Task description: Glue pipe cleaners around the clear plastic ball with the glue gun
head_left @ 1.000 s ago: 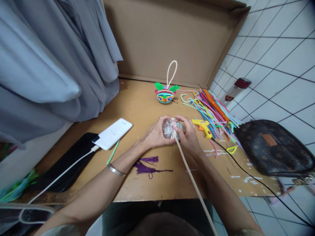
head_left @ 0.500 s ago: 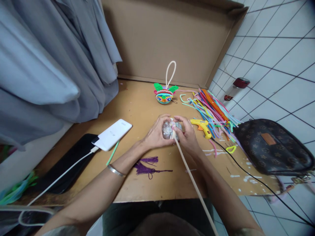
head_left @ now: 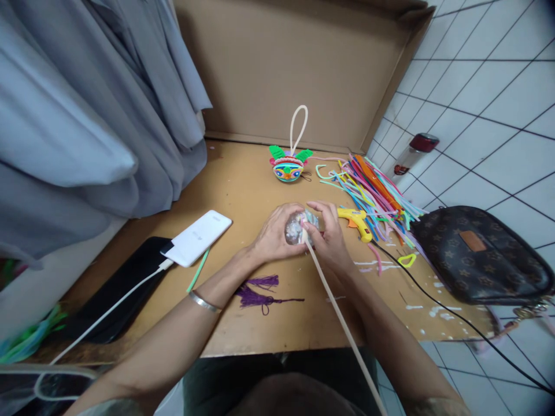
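Note:
Between my hands is a clear, shiny rounded piece (head_left: 293,229), partly covered by my fingers. My left hand (head_left: 277,232) curls around its left side. My right hand (head_left: 328,236) grips the right side, its thumb pressing the end of a long cream strip (head_left: 332,306) against it. From there the strip runs down over the table edge toward me. Beyond my hands sits a colourful lion-head ornament (head_left: 288,167) with green ears and a cream loop (head_left: 299,130). Purple tassels (head_left: 258,294) lie below my left wrist.
A yellow glue gun (head_left: 358,222) with a black cord lies right of my hands, near a heap of coloured pipe-cleaner-like strips (head_left: 373,188). A brown patterned bag (head_left: 481,260) is at the right. A white phone-like device (head_left: 202,237) lies left on a black slab (head_left: 121,294).
My hands stay around the clear piece with only a slight shift of the fingers. The view has moved a little; nothing was let go.

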Tool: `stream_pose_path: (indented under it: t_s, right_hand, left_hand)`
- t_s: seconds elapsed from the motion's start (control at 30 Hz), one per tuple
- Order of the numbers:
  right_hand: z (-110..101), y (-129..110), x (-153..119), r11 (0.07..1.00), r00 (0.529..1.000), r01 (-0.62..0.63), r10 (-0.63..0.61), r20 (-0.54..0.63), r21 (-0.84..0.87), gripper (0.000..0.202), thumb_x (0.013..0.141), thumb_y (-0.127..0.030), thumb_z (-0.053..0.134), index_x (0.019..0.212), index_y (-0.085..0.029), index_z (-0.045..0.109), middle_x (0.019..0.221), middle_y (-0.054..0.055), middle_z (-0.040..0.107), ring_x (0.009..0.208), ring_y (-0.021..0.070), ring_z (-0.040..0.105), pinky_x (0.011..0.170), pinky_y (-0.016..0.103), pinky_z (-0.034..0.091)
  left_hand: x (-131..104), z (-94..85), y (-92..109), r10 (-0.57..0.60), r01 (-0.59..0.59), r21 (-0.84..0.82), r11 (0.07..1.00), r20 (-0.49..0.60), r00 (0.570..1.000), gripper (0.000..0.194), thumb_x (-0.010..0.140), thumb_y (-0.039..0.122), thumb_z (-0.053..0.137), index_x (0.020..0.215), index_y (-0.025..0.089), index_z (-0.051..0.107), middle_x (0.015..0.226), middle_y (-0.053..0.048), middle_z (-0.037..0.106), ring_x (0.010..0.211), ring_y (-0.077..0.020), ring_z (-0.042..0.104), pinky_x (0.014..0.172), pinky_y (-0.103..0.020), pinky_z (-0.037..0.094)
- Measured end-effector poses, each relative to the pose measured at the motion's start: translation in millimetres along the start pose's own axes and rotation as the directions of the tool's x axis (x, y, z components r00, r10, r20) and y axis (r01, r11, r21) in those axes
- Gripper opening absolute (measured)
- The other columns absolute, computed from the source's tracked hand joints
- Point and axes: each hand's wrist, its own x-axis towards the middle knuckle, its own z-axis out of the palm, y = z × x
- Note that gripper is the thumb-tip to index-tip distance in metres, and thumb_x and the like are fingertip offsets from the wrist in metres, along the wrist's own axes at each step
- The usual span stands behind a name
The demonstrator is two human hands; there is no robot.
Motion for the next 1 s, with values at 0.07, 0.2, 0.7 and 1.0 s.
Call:
stream_pose_path:
  t_s: [0.07, 0.2, 0.7, 1.0]
  right_hand:
    - [1, 0, 0, 1.000, 1.000, -0.005, 0.005, -0.010, -0.005, 0.034, 0.093, -0.036, 0.052, 0.124, -0.023, 0.057, 0.123, 0.010, 0.058, 0.122, 0.0253, 0.053, 0.107, 0.044, 0.043]
    - [4, 1, 0, 1.000, 1.000, -0.006, 0.006, -0.026, -0.001, 0.034, 0.094, -0.036, 0.052, 0.124, -0.022, 0.057, 0.121, 0.010, 0.058, 0.121, 0.0253, 0.054, 0.107, 0.045, 0.043]
    - [9, 8, -3, 0.999, 0.996, -0.012, 0.016, -0.087, 0.044, 0.030, 0.091, -0.037, 0.058, 0.118, -0.024, 0.060, 0.115, 0.008, 0.062, 0.113, 0.0249, 0.057, 0.097, 0.042, 0.048]
    - [8, 9, -5, 0.998, 0.997, -0.008, 0.012, -0.073, 0.056, 0.032, 0.088, -0.035, 0.061, 0.118, -0.025, 0.060, 0.114, 0.007, 0.063, 0.112, 0.0250, 0.058, 0.097, 0.042, 0.049]
  left_hand:
    - [1, -0.7, 0, 0.029, -0.029, 0.013, 0.999, 0.004, 1.000, 0.062, 0.072, 0.037, 0.074, 0.126, 0.022, 0.047, 0.126, -0.013, 0.060, 0.119, -0.0286, 0.059, 0.106, -0.048, 0.048]
    - [3, -3.2, 2, 0.049, -0.050, 0.043, 0.998, 0.027, 0.998, 0.055, 0.075, 0.037, 0.072, 0.122, 0.021, 0.050, 0.125, -0.013, 0.061, 0.120, -0.0284, 0.058, 0.104, -0.048, 0.048]
    - [6, -6.7, 0, 0.010, -0.011, 0.052, 0.999, 0.027, 1.000, 0.055, 0.073, 0.038, 0.073, 0.119, 0.019, 0.051, 0.120, -0.014, 0.060, 0.114, -0.0290, 0.059, 0.101, -0.048, 0.049]
    - [1, -3.6, -4, -0.068, 0.068, -0.018, 0.998, -0.031, 0.997, 0.067, 0.072, 0.042, 0.077, 0.128, 0.021, 0.046, 0.123, -0.012, 0.058, 0.111, -0.0265, 0.060, 0.098, -0.044, 0.050]
